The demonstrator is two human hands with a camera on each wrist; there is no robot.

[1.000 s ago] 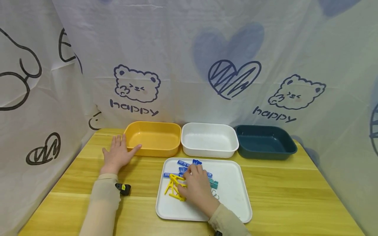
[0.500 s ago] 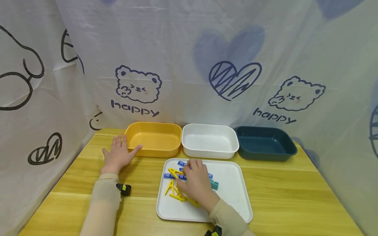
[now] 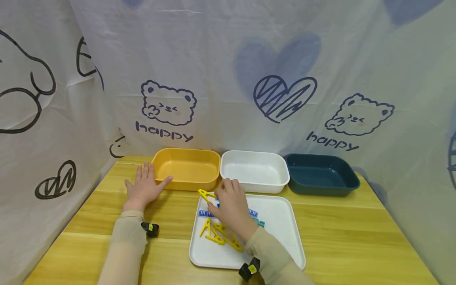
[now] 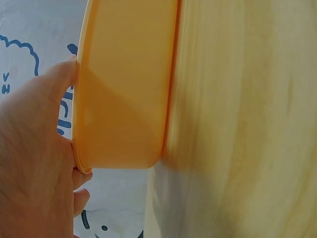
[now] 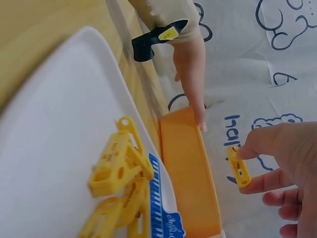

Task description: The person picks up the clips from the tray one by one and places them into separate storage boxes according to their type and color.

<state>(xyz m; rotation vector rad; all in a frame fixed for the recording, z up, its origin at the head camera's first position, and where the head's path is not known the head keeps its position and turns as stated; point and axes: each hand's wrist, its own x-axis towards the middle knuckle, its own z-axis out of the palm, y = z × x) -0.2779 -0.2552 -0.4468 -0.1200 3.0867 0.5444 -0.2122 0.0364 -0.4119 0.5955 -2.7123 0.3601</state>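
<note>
Wooden table (image 3: 342, 237) below, right hand (image 3: 233, 208) fingertips pinch a yellow clip (image 5: 239, 168), left hand (image 3: 141, 190) spread against orange bin (image 3: 192, 185).

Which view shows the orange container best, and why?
The head view: it shows the orange container almost whole, inside included. The left wrist view shows only an outer wall, cut by the frame; the right wrist view, an outer wall partly behind the white tray.
</note>
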